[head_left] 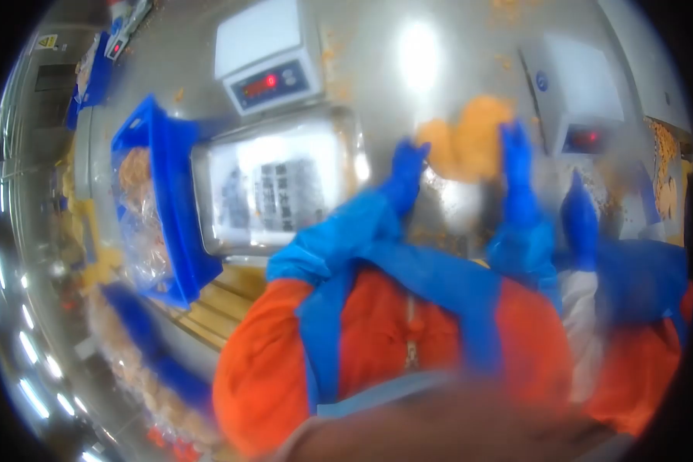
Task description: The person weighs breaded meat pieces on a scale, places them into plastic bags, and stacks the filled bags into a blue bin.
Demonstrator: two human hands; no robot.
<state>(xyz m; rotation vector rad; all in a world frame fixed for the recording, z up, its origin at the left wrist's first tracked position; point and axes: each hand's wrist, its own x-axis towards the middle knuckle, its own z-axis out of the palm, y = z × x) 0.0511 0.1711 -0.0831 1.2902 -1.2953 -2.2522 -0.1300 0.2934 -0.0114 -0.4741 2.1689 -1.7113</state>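
Two orange, breaded-looking pieces [481, 138] are between my hands above the metal table [377, 46]. My left hand [406, 171], in a blue glove, is closed at the left edge of the smaller piece. On the right side, my right hand [517, 162], also blue-gloved, presses its fingers against the larger piece. The pieces touch each other side by side, and their outlines are blurred. Left of my left hand lies a clear-wrapped metal tray [200, 192] with a white printed sheet [277, 185] in it.
A white scale [258, 46] with a red display stands behind the tray; another scale [577, 92] is at right. A blue crate [173, 208] holds bagged pieces at left. Beside me at right, a co-worker's gloved hand [580, 223] reaches over the table. Orange crumbs are scattered about.
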